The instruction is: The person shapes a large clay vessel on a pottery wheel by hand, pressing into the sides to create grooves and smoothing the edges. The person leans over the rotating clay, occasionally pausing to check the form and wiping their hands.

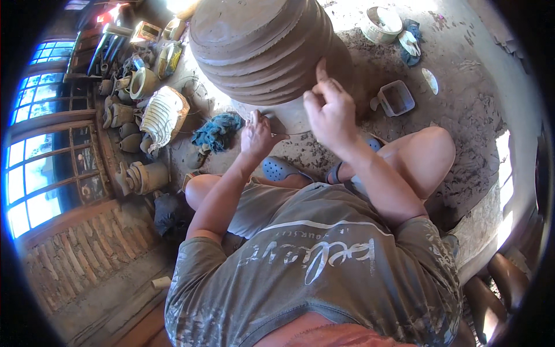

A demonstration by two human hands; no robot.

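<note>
Shirt (324, 280) foremost, right hand (332, 113) touches ridged pot (260, 55), finger (321, 69) extended; left hand (256, 136) half-curls; both seem empty; light pressure advisable.

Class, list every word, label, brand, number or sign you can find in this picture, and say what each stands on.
Grey-brown T-shirt: large pale script across the chest; wording not copied here.
Same shirt, nearer the hem: a smaller pale line, likewise not copied.
Colourful packet: any print is too small to read.
Ridged clay pot: no lettering visible.
</note>
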